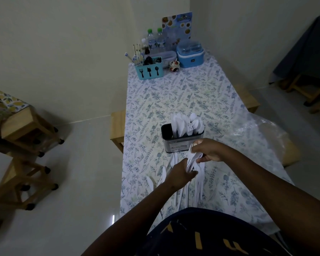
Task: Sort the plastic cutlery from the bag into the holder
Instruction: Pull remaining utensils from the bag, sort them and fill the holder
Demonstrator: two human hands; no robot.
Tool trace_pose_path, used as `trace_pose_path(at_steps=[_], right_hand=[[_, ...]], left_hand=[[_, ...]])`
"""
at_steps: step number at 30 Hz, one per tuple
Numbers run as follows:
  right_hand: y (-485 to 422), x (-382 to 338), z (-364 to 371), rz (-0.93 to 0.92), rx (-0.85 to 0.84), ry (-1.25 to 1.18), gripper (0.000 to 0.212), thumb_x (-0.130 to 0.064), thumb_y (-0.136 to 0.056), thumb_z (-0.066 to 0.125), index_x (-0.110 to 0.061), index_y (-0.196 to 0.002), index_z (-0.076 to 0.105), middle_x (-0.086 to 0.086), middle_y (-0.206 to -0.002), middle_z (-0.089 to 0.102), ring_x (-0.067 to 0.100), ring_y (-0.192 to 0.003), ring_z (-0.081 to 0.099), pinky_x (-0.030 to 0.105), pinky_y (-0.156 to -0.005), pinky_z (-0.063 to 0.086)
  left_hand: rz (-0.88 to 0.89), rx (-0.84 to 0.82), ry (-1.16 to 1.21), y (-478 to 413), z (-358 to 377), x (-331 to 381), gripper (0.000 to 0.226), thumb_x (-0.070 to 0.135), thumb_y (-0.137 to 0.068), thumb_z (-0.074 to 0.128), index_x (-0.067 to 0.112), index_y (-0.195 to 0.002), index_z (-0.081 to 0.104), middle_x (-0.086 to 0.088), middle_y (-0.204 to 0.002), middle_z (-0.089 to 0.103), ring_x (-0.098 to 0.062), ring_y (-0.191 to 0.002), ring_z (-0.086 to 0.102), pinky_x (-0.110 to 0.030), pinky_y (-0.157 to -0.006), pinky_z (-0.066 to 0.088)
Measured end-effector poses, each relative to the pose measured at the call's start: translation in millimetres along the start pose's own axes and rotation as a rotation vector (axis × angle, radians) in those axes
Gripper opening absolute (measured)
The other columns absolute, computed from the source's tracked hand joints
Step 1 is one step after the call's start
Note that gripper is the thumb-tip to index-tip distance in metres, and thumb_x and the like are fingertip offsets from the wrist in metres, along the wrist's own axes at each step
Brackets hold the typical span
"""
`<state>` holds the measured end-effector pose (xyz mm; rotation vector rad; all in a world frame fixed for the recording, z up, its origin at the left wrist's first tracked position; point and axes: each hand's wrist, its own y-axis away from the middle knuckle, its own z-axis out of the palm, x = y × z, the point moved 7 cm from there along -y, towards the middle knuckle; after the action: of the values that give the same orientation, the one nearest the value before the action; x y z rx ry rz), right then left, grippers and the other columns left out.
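Observation:
A dark metal cutlery holder stands mid-table with white plastic spoons and forks upright in its right compartments; its left compartment looks dark. Just in front of it my right hand grips a bunch of white plastic forks by the middle. My left hand pinches the lower end of the same bunch. More loose white cutlery lies on the tablecloth under my hands. The clear plastic bag lies crumpled at the table's right edge.
A teal cutlery caddy, water bottles, a blue lidded container and a menu card crowd the table's far end. Wooden stools stand on the floor to the left; benches flank the table.

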<state>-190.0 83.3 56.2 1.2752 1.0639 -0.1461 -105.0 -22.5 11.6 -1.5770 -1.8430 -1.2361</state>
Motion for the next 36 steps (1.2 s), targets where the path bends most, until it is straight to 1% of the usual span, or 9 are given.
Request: trace_pose_path(at_steps=[4, 9, 12, 14, 17, 21, 28, 34, 36], right_hand=[[-4.5, -6.2, -8.0, -0.015, -0.008, 0.001, 0.030, -0.001, -0.086, 0.063, 0.004, -0.115, 0.057, 0.023, -0.100, 0.066, 0.025, -0.076, 0.069, 0.027, -0.056, 0.056], [-7.7, -23.2, -18.5, -0.128, 0.032, 0.002, 0.021, -0.001, -0.087, 0.063, -0.003, -0.108, 0.063, 0.019, -0.102, 0.067, 0.024, -0.081, 0.067, 0.033, -0.067, 0.059], [-11.8, -42.0, -35.1, -0.195, 0.118, 0.007, 0.023, -0.001, -0.086, 0.063, -0.003, -0.109, 0.064, 0.019, -0.104, 0.067, 0.030, -0.088, 0.069, 0.040, -0.072, 0.060], [-10.8, -59.0, -50.6, -0.255, 0.200, 0.045, 0.014, 0.001, -0.085, 0.064, -0.001, -0.099, 0.064, 0.019, -0.098, 0.066, 0.031, -0.087, 0.068, 0.044, -0.075, 0.060], [-6.4, -84.2, -68.7, -0.347, 0.242, 0.132, 0.008, 0.001, -0.086, 0.063, -0.006, -0.083, 0.060, 0.014, -0.085, 0.062, 0.022, -0.075, 0.064, 0.035, -0.064, 0.061], [-4.6, -111.4, -81.1, -0.440, 0.269, 0.304, 0.004, -0.004, -0.088, 0.063, -0.003, -0.087, 0.060, 0.011, -0.081, 0.060, 0.017, -0.069, 0.062, 0.027, -0.052, 0.057], [-8.2, -133.8, -84.3, -0.493, 0.160, 0.294, 0.015, -0.004, -0.087, 0.066, 0.001, -0.102, 0.065, 0.011, -0.089, 0.064, 0.015, -0.070, 0.065, 0.022, -0.054, 0.055], [-14.1, -140.0, -80.8, -0.560, 0.191, 0.597, 0.013, -0.012, -0.087, 0.068, -0.006, -0.099, 0.067, 0.011, -0.090, 0.067, 0.022, -0.073, 0.067, 0.032, -0.059, 0.059], [-14.5, -142.0, -77.5, -0.579, 0.200, 0.667, 0.014, -0.014, -0.088, 0.068, -0.008, -0.100, 0.066, 0.008, -0.091, 0.065, 0.015, -0.068, 0.064, 0.022, -0.054, 0.056]], left_hand=[[0.001, 0.019, -0.024, -7.9, -2.7, 5.5, 0.054, 0.053, -0.080, 0.065, 0.018, -0.119, 0.053, -0.004, -0.104, 0.067, -0.019, -0.089, 0.066, -0.045, -0.081, 0.055], [-0.006, 0.069, 0.057, -18.1, -16.2, 12.3, 0.045, 0.036, -0.085, 0.071, 0.014, -0.120, 0.054, 0.001, -0.098, 0.059, -0.013, -0.080, 0.053, -0.024, -0.065, 0.041], [-0.017, 0.113, 0.104, -23.6, -25.9, 12.5, 0.046, 0.040, -0.082, 0.073, 0.016, -0.116, 0.054, 0.002, -0.096, 0.061, -0.014, -0.078, 0.056, -0.028, -0.066, 0.046], [-0.045, 0.148, 0.169, -26.1, -34.2, 9.8, 0.048, 0.036, -0.082, 0.074, 0.016, -0.119, 0.052, -0.001, -0.101, 0.062, -0.016, -0.083, 0.059, -0.029, -0.070, 0.049], [-0.086, 0.185, 0.269, -28.4, -42.9, 3.0, 0.051, 0.031, -0.083, 0.075, 0.015, -0.125, 0.049, -0.003, -0.114, 0.061, -0.019, -0.097, 0.062, -0.024, -0.075, 0.049], [-0.093, 0.183, 0.316, -26.6, -45.3, -0.4, 0.050, 0.025, -0.085, 0.074, 0.009, -0.126, 0.049, -0.003, -0.114, 0.058, -0.008, -0.092, 0.057, -0.003, -0.065, 0.043], [-0.109, 0.181, 0.337, -24.5, -44.4, -4.9, 0.054, 0.036, -0.084, 0.074, 0.014, -0.128, 0.051, -0.003, -0.125, 0.060, -0.015, -0.109, 0.060, -0.019, -0.081, 0.048], [-0.101, 0.189, 0.332, -27.2, -45.7, -4.7, 0.053, 0.038, -0.082, 0.074, 0.015, -0.126, 0.053, -0.001, -0.122, 0.063, -0.011, -0.104, 0.063, -0.029, -0.087, 0.052], [-0.096, 0.201, 0.322, -28.0, -46.1, -1.9, 0.053, 0.043, -0.078, 0.073, 0.018, -0.122, 0.054, -0.001, -0.119, 0.063, -0.014, -0.106, 0.063, -0.036, -0.091, 0.054]])
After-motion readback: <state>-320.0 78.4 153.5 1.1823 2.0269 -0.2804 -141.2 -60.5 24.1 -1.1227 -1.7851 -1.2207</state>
